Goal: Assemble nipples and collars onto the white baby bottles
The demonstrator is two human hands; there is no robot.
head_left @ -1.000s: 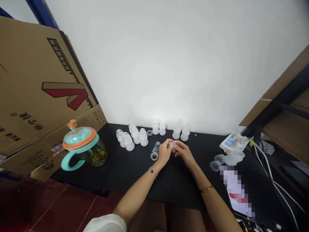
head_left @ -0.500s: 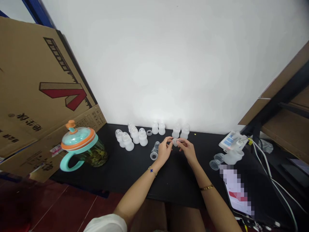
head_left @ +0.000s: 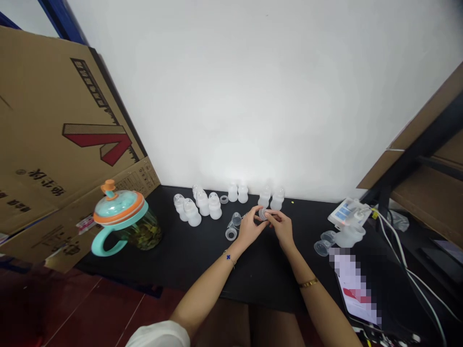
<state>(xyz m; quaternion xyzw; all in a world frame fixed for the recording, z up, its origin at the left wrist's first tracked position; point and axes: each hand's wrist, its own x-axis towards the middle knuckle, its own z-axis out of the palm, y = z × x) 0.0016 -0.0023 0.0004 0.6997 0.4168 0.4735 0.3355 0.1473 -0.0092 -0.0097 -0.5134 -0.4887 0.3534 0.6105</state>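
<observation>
Above the black table, my left hand [head_left: 251, 226] and my right hand [head_left: 282, 227] meet with fingers closed around a small translucent bottle ring [head_left: 263, 214]. Whether a teat sits inside it is too small to tell. Just left of my left hand lie another bottle ring [head_left: 231, 234] and a clear cap [head_left: 236, 219]. Beyond my hands, two white baby bottles [head_left: 277, 198] with clear caps stand upright by the wall. Another pair of capped bottles [head_left: 242, 193] stands further left, beside a loose ring [head_left: 224, 199].
Several capped bottles [head_left: 203, 203] cluster at the left. A teal-lidded jug [head_left: 126, 219] stands near a cardboard box [head_left: 47, 135]. On the right are clear caps [head_left: 321, 246], milky bottles [head_left: 349, 236], a white box [head_left: 343, 212], cables [head_left: 394, 236] and a phone [head_left: 358, 294].
My fingers have shifted around the ring, which is turned slightly, and my left fingers now spread further under it. The items on the table stay in place; the view has moved slightly.
</observation>
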